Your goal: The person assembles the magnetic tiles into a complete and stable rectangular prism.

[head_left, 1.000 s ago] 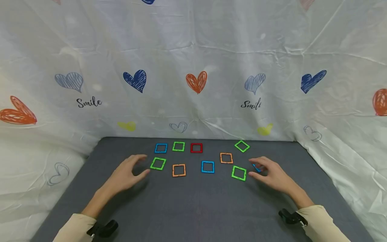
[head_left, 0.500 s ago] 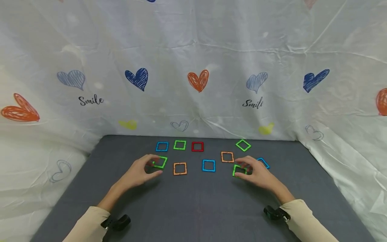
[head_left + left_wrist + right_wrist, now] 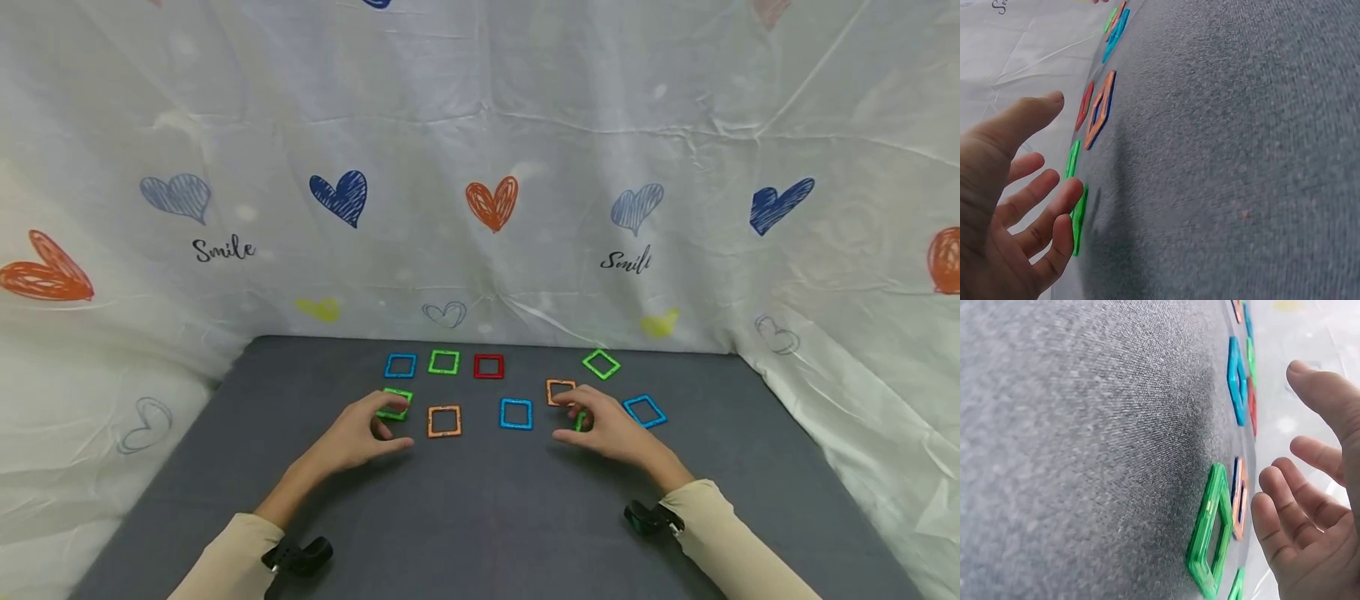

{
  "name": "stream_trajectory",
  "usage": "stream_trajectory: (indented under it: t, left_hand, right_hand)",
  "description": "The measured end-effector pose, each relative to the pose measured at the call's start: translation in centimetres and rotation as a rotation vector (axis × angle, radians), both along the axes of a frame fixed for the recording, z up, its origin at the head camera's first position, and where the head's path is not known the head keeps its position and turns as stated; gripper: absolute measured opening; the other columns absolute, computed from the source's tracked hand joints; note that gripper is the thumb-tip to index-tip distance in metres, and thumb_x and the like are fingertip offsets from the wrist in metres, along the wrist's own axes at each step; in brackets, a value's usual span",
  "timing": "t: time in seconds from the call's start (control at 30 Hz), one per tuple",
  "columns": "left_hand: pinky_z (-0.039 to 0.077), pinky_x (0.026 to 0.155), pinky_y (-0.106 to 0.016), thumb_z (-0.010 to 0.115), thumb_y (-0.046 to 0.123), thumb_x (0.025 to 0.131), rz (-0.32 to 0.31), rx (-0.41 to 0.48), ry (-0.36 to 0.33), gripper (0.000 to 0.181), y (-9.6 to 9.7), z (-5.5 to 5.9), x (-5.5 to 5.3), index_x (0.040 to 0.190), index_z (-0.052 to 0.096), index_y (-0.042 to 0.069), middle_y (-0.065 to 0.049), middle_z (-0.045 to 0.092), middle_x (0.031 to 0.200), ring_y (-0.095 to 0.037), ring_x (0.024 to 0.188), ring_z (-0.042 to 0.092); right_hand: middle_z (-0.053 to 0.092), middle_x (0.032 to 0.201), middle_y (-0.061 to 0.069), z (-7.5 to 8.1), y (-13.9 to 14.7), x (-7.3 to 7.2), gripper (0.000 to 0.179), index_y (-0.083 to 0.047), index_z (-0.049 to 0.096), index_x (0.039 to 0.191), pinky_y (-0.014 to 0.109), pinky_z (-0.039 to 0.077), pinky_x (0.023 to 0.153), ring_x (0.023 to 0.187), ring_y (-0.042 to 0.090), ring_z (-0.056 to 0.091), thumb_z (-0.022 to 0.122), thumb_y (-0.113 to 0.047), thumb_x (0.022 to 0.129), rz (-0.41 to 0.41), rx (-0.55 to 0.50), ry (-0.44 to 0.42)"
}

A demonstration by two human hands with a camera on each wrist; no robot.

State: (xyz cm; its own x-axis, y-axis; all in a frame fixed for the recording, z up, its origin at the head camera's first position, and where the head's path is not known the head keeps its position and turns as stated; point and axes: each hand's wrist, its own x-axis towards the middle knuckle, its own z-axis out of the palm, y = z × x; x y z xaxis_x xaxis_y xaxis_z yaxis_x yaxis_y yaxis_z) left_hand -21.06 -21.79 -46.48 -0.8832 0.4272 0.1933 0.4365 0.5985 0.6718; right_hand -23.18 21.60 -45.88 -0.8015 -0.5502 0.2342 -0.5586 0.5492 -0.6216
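My left hand [image 3: 358, 435] hovers over the table with thumb and fingers apart, holding nothing. It partly covers a green square frame [image 3: 390, 414]; an orange square frame [image 3: 444, 422] lies just right of its fingertips. My right hand [image 3: 609, 425], also holding nothing, is above another green square frame [image 3: 1210, 534], which it mostly hides in the head view. Its fingertips overlap a second orange frame [image 3: 558, 382] there. Between the hands lies a blue square frame [image 3: 516, 402]. In both wrist views the fingers are loosely bent and stand off the frames.
Along the table's back lie a blue frame [image 3: 401, 356], a green frame [image 3: 444, 352], a red frame [image 3: 489, 357] and a tilted green frame [image 3: 588, 359]. Another blue frame [image 3: 655, 404] is right of my right hand. A white heart-printed cloth [image 3: 555, 275] hangs behind the grey table [image 3: 480, 517].
My right hand has moved left, off the right-hand blue frame and over the green and orange ones. The left hand has shifted right, over the near green frame. The frames lie as before.
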Motion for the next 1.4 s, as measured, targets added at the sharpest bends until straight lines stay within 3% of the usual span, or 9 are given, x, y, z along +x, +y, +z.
stream_trajectory:
  t: [0.13, 0.47, 0.7, 0.87, 1.1, 1.27, 1.4]
  left_hand:
    - [0.056, 0.071, -0.031, 0.086, 0.029, 0.085, -0.007, -0.013, -0.003, 0.060, 0.2, -0.2, -0.2, 0.134, 0.061, 0.003, -0.015, 0.061, 0.124, -0.006, 0.077, 0.064]
    - [0.054, 0.066, -0.028, 0.089, 0.035, 0.081, 0.011, -0.028, 0.012, 0.066, 1.5, -0.7, -1.1, 0.133, 0.062, 0.005, -0.009, 0.058, 0.127, -0.002, 0.068, 0.060]
    - [0.054, 0.065, -0.027, 0.090, 0.039, 0.079, 0.007, -0.036, 0.002, 0.070, 2.1, -1.1, -1.6, 0.134, 0.062, 0.005, -0.011, 0.057, 0.127, -0.003, 0.066, 0.060]
    - [0.054, 0.065, -0.027, 0.090, 0.041, 0.078, 0.014, -0.047, -0.016, 0.073, 2.4, -1.2, -1.8, 0.135, 0.061, 0.006, -0.012, 0.056, 0.130, -0.003, 0.067, 0.060]
    - [0.053, 0.065, -0.027, 0.091, 0.040, 0.077, 0.039, -0.071, -0.029, 0.074, 3.1, -1.3, -1.8, 0.136, 0.061, 0.007, -0.011, 0.056, 0.131, -0.002, 0.067, 0.060]
    - [0.053, 0.065, -0.027, 0.091, 0.038, 0.077, 0.049, -0.077, -0.047, 0.073, 3.4, -1.3, -1.9, 0.136, 0.061, 0.008, -0.009, 0.057, 0.130, -0.002, 0.067, 0.059]
    - [0.054, 0.065, -0.028, 0.092, 0.034, 0.077, 0.052, -0.073, -0.054, 0.071, 3.7, -1.3, -2.0, 0.135, 0.062, 0.007, -0.009, 0.057, 0.128, -0.006, 0.067, 0.060]
  right_hand:
    - [0.061, 0.111, 0.012, -0.2, -0.4, -0.4, 0.054, -0.001, 0.063, 0.132, 0.036, 0.054, 0.073, 0.091, 0.028, 0.061, 0.083, -0.027, 0.089, 0.008, 0.011, -0.007]
    - [0.060, 0.128, 0.014, -0.2, -1.7, -1.3, 0.061, 0.000, 0.061, 0.135, 0.035, 0.054, 0.075, 0.097, 0.027, 0.062, 0.085, -0.028, 0.086, 0.022, 0.017, -0.039]
    - [0.058, 0.127, 0.016, -0.3, -2.7, -1.9, 0.068, 0.001, 0.062, 0.135, 0.046, 0.051, 0.090, 0.092, 0.021, 0.063, 0.089, -0.032, 0.082, 0.011, 0.064, -0.044]
    - [0.056, 0.122, 0.013, -0.5, -3.3, -2.1, 0.069, 0.000, 0.062, 0.134, 0.048, 0.048, 0.093, 0.089, 0.018, 0.061, 0.090, -0.033, 0.080, -0.023, 0.084, -0.063]
    - [0.058, 0.108, 0.009, -0.4, -4.2, -2.3, 0.069, 0.001, 0.064, 0.132, 0.047, 0.046, 0.091, 0.088, 0.020, 0.056, 0.092, -0.031, 0.077, -0.047, 0.083, -0.098]
    - [0.059, 0.110, 0.009, -0.4, -4.6, -2.5, 0.068, 0.001, 0.063, 0.131, 0.044, 0.049, 0.090, 0.082, 0.013, 0.057, 0.092, -0.030, 0.078, -0.043, 0.092, -0.113]
    - [0.059, 0.111, 0.010, -0.6, -4.8, -2.8, 0.067, 0.003, 0.064, 0.130, 0.037, 0.051, 0.081, 0.080, 0.013, 0.058, 0.092, -0.027, 0.078, -0.040, 0.094, -0.108]
